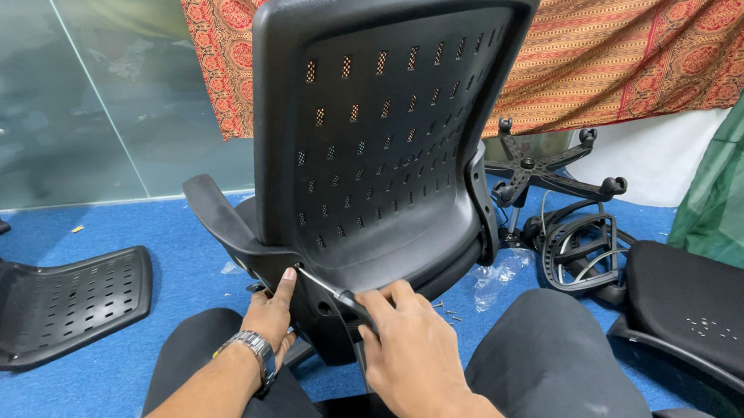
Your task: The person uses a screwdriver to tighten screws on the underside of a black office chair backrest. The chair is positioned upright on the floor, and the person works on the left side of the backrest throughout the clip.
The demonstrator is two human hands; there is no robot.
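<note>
We've got the right hand (409, 351) wrapped around the screwdriver (329, 288), left hand (271, 315) fingertips steadying its tip at the chair back (380, 120), so keep it square and push firmly.

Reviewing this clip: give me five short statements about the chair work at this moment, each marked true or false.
1. The right hand grips a metal tool set against the base of the black chair back. True.
2. The left hand lies flat on the floor. False: it is at the chair back's lower edge, by the tool's tip.
3. The left wrist wears a metal watch. True.
4. The floor is bare wood. False: it is blue carpet.
5. A five-armed wheel base stands behind the chair, to the right. True.
</note>
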